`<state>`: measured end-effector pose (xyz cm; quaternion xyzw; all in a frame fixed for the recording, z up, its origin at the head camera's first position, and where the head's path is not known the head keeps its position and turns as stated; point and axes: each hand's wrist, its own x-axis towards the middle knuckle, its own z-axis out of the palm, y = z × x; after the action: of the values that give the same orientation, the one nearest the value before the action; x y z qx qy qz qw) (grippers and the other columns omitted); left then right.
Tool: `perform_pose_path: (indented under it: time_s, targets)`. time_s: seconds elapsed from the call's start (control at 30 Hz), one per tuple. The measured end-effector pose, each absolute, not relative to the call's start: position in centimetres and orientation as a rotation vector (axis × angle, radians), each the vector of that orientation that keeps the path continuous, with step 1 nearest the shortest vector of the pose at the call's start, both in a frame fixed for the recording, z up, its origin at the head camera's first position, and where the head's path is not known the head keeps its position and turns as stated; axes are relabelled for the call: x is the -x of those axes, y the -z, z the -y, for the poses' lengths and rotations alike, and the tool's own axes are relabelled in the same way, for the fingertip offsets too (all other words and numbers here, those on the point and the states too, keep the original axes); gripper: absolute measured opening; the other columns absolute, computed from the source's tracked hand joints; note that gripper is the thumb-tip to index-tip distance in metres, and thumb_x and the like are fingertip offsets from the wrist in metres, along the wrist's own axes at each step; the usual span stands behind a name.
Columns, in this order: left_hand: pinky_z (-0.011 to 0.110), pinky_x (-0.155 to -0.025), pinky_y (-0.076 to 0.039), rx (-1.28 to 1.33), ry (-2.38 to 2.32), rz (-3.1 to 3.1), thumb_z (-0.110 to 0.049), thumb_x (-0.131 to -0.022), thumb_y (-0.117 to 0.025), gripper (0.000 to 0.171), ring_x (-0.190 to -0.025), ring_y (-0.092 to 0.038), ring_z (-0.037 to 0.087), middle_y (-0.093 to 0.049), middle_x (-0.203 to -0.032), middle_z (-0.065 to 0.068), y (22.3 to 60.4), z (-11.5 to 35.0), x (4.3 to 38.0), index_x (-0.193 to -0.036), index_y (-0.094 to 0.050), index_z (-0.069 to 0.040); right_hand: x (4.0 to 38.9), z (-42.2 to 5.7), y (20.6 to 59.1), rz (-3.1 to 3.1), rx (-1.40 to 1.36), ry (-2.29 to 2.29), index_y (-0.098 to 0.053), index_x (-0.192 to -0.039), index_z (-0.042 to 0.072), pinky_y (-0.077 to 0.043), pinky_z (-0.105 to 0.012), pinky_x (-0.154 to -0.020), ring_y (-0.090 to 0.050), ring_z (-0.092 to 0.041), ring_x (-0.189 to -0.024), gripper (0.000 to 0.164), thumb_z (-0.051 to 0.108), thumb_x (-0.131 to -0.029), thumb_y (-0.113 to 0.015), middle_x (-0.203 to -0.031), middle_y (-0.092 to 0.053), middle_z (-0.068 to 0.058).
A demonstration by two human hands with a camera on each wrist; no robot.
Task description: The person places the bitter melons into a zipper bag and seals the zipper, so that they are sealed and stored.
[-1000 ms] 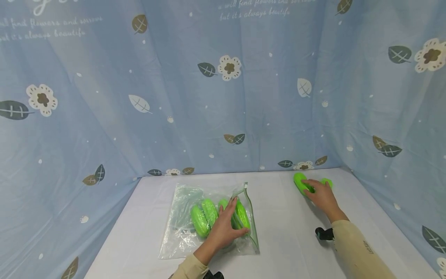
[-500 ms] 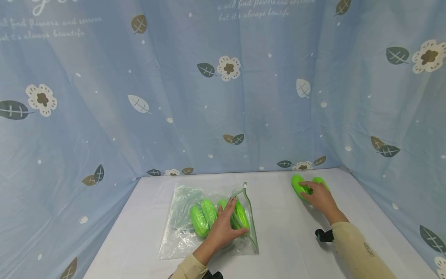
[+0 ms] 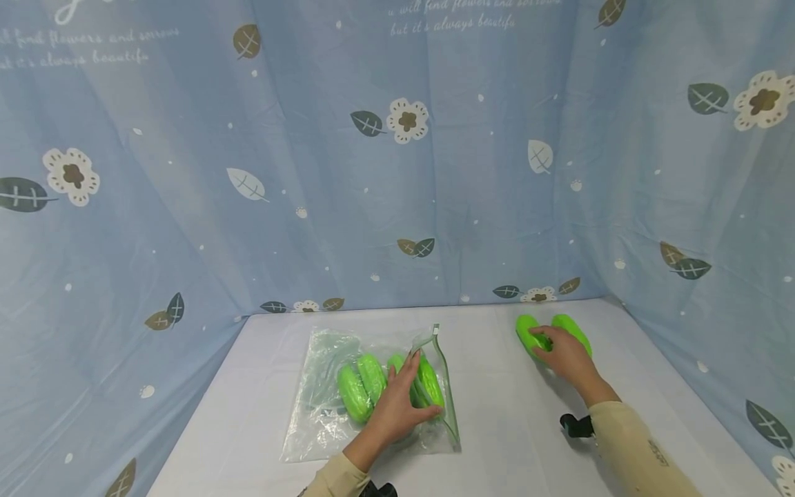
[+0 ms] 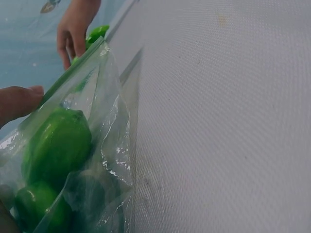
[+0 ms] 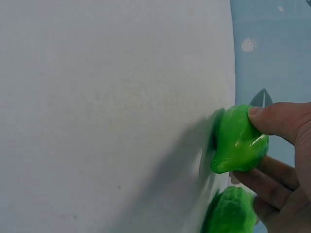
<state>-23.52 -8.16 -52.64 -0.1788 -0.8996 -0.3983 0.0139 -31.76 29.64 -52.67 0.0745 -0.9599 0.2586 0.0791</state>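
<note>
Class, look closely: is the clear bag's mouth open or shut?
Open: the two edges of the clear bag stand apart at its mouth, beside the left hand.

The left hand [image 3: 397, 408] hides much of 1 green vegetable [image 3: 396, 361] in the clear bag [image 3: 306, 438], the right hand [image 3: 570, 357] covers part of an unbagged vegetable [image 3: 528, 335], the right sleeve's print [image 3: 657, 453] is too small for me to read, and the curtain's top-left lettering [image 3: 64, 14] is cut off.

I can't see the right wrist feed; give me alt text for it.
A person's right hand pinches a glossy green cucumber-shaped vegetable between thumb and fingers. A second bumpy green vegetable shows at the bottom edge; a white tabletop fills the left, blue printed fabric the right.
</note>
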Motion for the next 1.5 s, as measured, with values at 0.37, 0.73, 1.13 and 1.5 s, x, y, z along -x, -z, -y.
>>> perform_pose_path:
  time_s: [0.37, 0.73, 1.13, 1.5]
  targets:
    - [0.075, -0.108, -0.03, 0.541, 1.244, 2.819, -0.046, -0.08, -0.085, 0.109, -0.144, -0.015, 0.063, -0.023, -0.167, 0.013, 52.6, 8.1, 23.6, -0.164, -0.021, -0.016, 30.4, -29.0, 53.0, 2.848, -0.227, -0.864, -0.065, -0.132, 0.003, -0.05, -0.06, -0.095, -0.057, -0.049, -0.119, 0.043, 0.013, -0.092, -0.075, -0.135, -0.058, -0.029]
    - [0.075, -0.108, -0.028, 0.539, 1.243, 2.82, -0.045, -0.08, -0.085, 0.11, -0.144, -0.013, 0.062, -0.022, -0.167, 0.014, 52.7, 8.2, 23.5, -0.164, -0.02, -0.017, 29.1, -28.1, 53.0, 2.872, -0.209, -0.907, -0.067, -0.131, 0.006, -0.055, -0.055, -0.088, -0.062, -0.044, -0.114, 0.043, 0.017, -0.09, -0.078, -0.133, -0.063, -0.024]
    - [0.075, -0.108, -0.028, 0.557, 1.239, 2.803, -0.045, -0.08, -0.086, 0.11, -0.142, -0.014, 0.065, -0.023, -0.167, 0.015, 52.7, 8.2, 23.5, -0.164, -0.02, -0.015, 27.0, -26.7, 53.1, 2.862, -0.246, -0.952, -0.07, -0.128, 0.007, -0.059, -0.043, -0.078, -0.064, -0.038, -0.11, 0.042, 0.015, -0.088, -0.08, -0.133, -0.064, -0.021]
    - [0.076, -0.106, -0.03, 0.547, 1.241, 2.804, -0.045, -0.08, -0.086, 0.111, -0.143, -0.015, 0.064, -0.023, -0.167, 0.013, 52.7, 8.1, 23.4, -0.165, -0.02, -0.018, 25.7, -25.8, 53.2, 2.839, -0.301, -0.946, -0.07, -0.127, 0.008, -0.058, -0.049, -0.086, -0.065, -0.039, -0.113, 0.041, 0.017, -0.089, -0.08, -0.133, -0.064, -0.021]
